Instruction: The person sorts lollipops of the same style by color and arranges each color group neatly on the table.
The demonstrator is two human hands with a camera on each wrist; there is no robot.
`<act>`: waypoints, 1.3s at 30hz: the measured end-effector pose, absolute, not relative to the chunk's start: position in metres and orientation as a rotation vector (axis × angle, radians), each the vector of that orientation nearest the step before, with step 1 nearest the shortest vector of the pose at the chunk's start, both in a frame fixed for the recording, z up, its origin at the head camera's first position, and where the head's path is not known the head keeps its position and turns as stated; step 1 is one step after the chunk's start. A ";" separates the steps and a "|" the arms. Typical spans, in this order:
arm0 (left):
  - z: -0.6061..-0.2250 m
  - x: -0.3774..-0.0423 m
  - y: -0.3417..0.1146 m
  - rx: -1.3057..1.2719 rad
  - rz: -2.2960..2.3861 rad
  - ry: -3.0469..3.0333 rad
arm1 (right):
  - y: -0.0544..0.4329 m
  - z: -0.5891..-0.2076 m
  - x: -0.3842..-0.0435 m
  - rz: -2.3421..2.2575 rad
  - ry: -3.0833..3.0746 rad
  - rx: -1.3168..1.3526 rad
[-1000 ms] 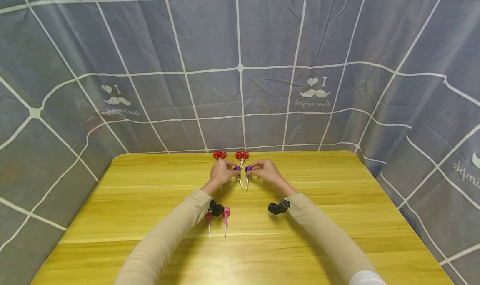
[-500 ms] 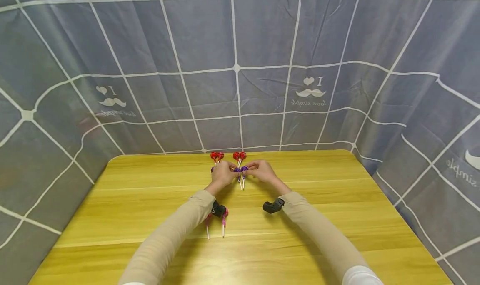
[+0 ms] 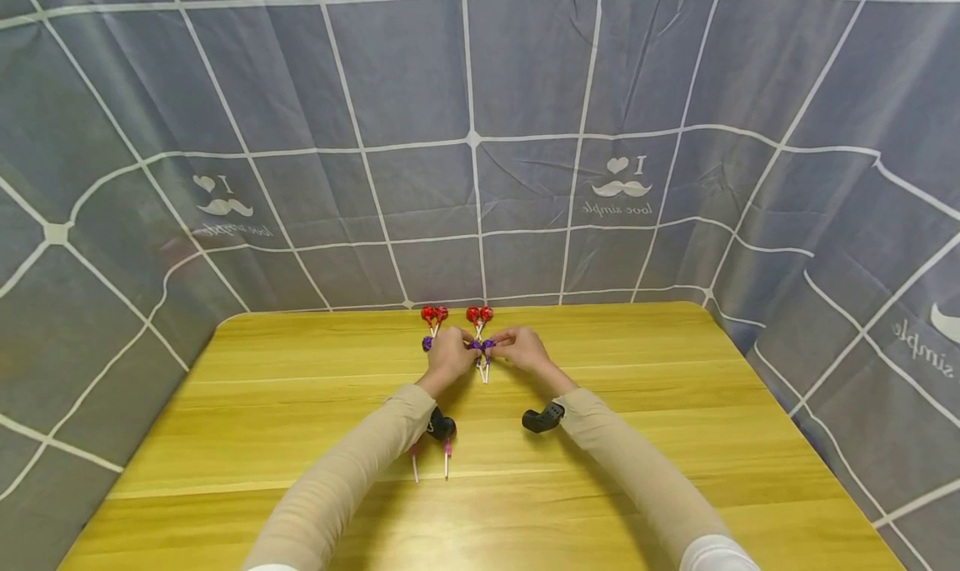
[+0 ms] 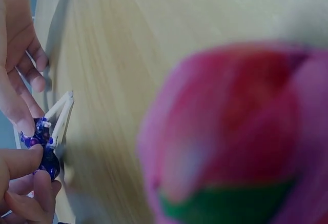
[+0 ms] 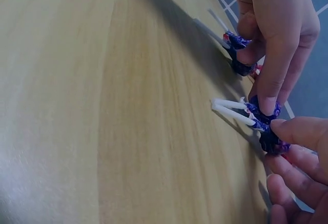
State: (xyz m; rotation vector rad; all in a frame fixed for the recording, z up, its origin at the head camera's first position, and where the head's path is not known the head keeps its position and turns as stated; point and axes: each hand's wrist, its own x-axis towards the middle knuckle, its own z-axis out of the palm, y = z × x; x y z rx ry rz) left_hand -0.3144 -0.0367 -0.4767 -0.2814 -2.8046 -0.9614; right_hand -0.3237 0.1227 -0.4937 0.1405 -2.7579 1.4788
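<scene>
My left hand point(image 3: 450, 353) pinches a purple-wrapped lollipop point(image 5: 264, 108) by its head. Close beside it, my right hand point(image 3: 522, 350) holds a second purple lollipop point(image 5: 271, 143) between thumb and fingers. Both heads sit side by side, and the white sticks point(image 4: 64, 114) slant together at their ends, pointing toward me. Another purple pair point(image 5: 237, 55) lies left of my left hand, partly covered by it in the head view. Behind the purple ones are two red lollipops point(image 3: 479, 313) with crossed sticks and a second red pair point(image 3: 434, 313) farther left.
Two pink lollipops point(image 3: 447, 449) lie nearer me under the left forearm, their heads mostly hidden by the black wrist camera point(image 3: 441, 425). One pink head point(image 4: 230, 137) looms large in the left wrist view. A grey grid-patterned curtain point(image 3: 525, 187) borders the wooden table point(image 3: 615, 371).
The two held purple lollipops have come together from a small gap, and their stick ends now meet. My right hand has moved left. More of the left purple pair shows beside my left hand.
</scene>
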 end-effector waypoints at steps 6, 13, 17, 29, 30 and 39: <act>-0.477 -0.311 -0.036 -0.263 -0.945 -2.788 | 0.121 -0.497 -0.322 1.414 -2.775 0.127; -0.477 -0.311 -0.037 -0.277 -0.931 -2.775 | 0.119 -0.497 -0.322 1.373 -2.773 0.150; -0.478 -0.311 -0.038 -0.286 -0.936 -2.774 | 0.119 -0.497 -0.321 1.364 -2.769 0.152; -0.477 -0.311 -0.040 -0.318 -0.957 -2.768 | 0.122 -0.498 -0.320 1.399 -2.766 0.134; -0.477 -0.310 -0.040 -0.323 -0.964 -2.765 | 0.122 -0.497 -0.320 1.403 -2.764 0.132; -0.475 -0.306 -0.043 -0.341 -1.007 -2.757 | 0.127 -0.496 -0.312 1.346 -2.727 0.157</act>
